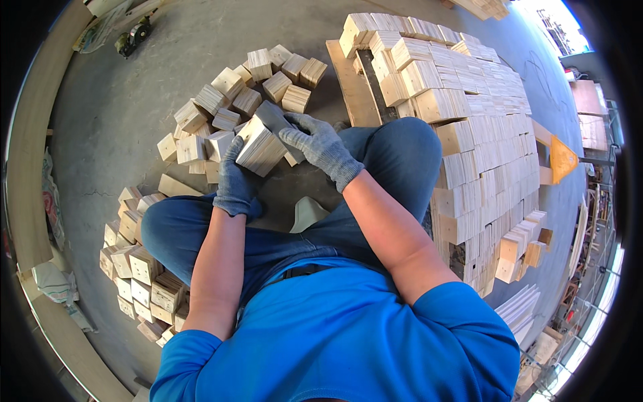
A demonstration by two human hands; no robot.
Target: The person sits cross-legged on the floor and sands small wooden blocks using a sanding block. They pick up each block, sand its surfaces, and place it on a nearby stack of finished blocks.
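My gloved left hand (234, 182) is closed round the lower left side of a pale layered wooden block (261, 149), held tilted above my crossed legs. Against the block's upper right side lies a dark grey, flat-faced piece (274, 120); whether it is a sanding block or something else is unclear. My right hand (323, 146), in a matching grey glove, grips this grey piece with bent fingers. Just beyond my hands, loose wooden blocks (228, 84) lie in a heap on the floor.
Stacked wooden blocks (479, 147) fill a pallet (351, 84) on my right, beside a yellow triangular part (562, 161). More blocks (144, 264) are piled by my left knee. A power tool (132, 37) lies on the concrete floor (114, 120) at the far left.
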